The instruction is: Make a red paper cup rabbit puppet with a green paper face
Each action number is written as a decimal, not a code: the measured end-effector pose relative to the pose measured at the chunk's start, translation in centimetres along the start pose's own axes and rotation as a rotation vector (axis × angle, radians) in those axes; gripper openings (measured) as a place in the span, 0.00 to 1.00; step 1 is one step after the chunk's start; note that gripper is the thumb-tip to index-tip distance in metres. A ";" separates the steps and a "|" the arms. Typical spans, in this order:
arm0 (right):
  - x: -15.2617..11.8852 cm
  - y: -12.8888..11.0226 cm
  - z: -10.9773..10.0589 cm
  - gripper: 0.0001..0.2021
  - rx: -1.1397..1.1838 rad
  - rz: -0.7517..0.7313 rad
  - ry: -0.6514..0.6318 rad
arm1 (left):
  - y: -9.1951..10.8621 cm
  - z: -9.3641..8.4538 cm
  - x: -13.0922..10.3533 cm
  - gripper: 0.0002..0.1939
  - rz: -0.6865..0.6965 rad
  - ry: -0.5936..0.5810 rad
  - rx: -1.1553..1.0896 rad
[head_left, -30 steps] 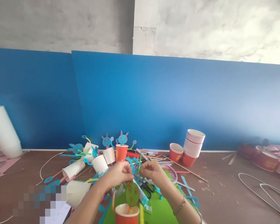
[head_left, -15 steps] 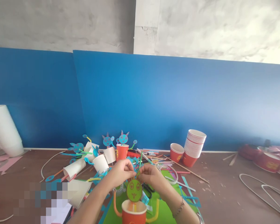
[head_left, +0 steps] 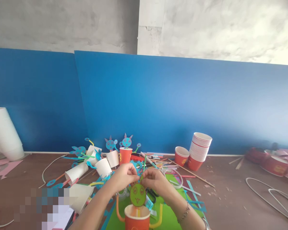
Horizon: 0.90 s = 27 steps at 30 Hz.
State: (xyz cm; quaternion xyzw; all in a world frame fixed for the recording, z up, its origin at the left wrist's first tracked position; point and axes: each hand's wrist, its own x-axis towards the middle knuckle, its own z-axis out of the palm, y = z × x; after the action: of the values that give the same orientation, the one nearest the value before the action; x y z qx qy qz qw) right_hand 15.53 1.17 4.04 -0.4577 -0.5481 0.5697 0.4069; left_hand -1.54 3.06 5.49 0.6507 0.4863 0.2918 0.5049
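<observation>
Near the front, an orange-red paper cup (head_left: 137,220) stands upright, with bent orange and yellow straws (head_left: 160,215) sticking out at its sides like arms. A round green paper face (head_left: 137,195) with drawn eyes and mouth rises from it on a yellow straw. My left hand (head_left: 127,173) pinches at the upper left edge of this face. At its upper right edge, the fingers of my right hand (head_left: 152,179) are closed as well. Small ear-like green tips show between the fingertips; the exact grip is partly hidden. Under the cup lies a green sheet (head_left: 169,220).
Behind my hands stand cup figures with blue faces (head_left: 127,142). White cups (head_left: 77,172) lie tipped over at left. A stack of cups (head_left: 200,150), a single red cup (head_left: 181,156) and loose straws and sticks (head_left: 194,173) are right of centre. A blue partition (head_left: 158,102) borders the table.
Very little differs. Both hands stay at the top of the green face, with only slight finger movement, and the cup has shifted a touch to the left.
</observation>
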 end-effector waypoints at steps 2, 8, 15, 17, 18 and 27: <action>-0.1 -0.1 0.0 0.07 0.003 0.015 -0.014 | 0.0 0.0 0.0 0.08 -0.003 -0.004 -0.006; 0.0 0.2 0.1 0.14 0.061 0.056 -0.027 | 0.0 0.1 0.1 0.09 -0.014 -0.026 -0.020; 0.1 0.6 -0.4 0.16 0.066 -0.013 0.016 | 0.3 -0.4 -0.4 0.19 -0.063 -0.117 -0.058; 0.2 0.6 -0.6 0.16 0.049 -0.024 0.042 | 0.3 -0.4 -0.5 0.18 -0.093 -0.169 -0.047; 0.3 0.7 -0.7 0.16 0.047 -0.031 0.051 | 0.3 -0.3 -0.5 0.16 -0.101 -0.190 -0.038; 0.5 0.7 -1.2 0.16 0.080 -0.014 0.013 | -0.2 -0.3 -0.2 0.09 -0.070 -0.190 -0.017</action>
State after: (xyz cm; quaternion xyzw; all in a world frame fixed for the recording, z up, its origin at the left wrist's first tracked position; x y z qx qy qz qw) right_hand 16.56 1.88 3.34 -0.4409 -0.5255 0.5852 0.4326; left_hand -1.88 2.99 5.44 0.6537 0.4562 0.2151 0.5642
